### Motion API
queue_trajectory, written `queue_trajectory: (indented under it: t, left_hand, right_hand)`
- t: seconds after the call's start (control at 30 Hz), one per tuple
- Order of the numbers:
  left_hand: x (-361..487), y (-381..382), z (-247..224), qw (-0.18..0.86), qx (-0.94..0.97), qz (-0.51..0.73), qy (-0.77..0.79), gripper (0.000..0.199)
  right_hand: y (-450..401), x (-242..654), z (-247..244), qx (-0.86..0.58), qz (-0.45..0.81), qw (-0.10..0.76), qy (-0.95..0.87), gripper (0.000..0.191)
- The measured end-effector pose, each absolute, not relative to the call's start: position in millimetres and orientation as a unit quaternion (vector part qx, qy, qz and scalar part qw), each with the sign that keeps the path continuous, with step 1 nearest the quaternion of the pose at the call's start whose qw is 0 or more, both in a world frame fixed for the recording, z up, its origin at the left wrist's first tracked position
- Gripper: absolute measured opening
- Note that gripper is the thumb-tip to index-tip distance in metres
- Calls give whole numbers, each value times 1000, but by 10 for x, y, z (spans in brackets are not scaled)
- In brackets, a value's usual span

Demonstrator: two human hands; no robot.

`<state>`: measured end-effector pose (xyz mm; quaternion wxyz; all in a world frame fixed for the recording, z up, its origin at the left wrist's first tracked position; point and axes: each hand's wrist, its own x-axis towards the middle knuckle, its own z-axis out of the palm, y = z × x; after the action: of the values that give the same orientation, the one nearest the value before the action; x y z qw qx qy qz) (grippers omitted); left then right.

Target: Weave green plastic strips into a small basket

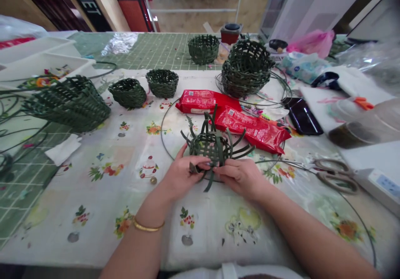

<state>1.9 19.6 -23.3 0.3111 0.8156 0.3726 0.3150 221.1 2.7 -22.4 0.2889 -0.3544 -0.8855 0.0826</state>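
A small, partly woven basket (208, 143) of dark green strips stands in front of me on the patterned tablecloth. Loose strip ends stick out all around its rim. My left hand (184, 173) pinches the near left side of the basket, its fingers closed on the strips. On the near right side, my right hand (239, 177) also has its fingertips closed on a green strip (209, 182) at the rim. The fingertips of both hands nearly meet there. Exactly which strip each one grips is partly hidden.
Finished green baskets (162, 83) stand behind and to the left, with stacked ones (246, 68) at the back right. Red packets (250, 129) lie just beyond my hands. Scissors (337, 175), a black tray (303, 116) and a plastic cup (359, 131) are on the right.
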Motion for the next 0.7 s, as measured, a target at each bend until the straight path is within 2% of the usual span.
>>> queue_trajectory:
  t: [0.2,0.33,0.43,0.57,0.7]
  left_hand:
    - [110,266,-427,244,835,328,368,40]
    - [146,318,-440,204,805,376,410,13]
    - [145,275,-349,201,745,414,482,16]
    - [164,144,-236,272,647,497,510,34]
    - [157,80,-128,364,589,550,467,42]
  right_hand:
    - [107,2213,-323,-453,190,286,-823,16]
    - [123,2185,-344,-495,211,298,-788,16]
    - [104,2161,-317,-481,186,347,-784,17]
    - [30,2122,-208,-452,138,378,-796,22]
    - [-79,2044,-53,-473,249,398,-746,23]
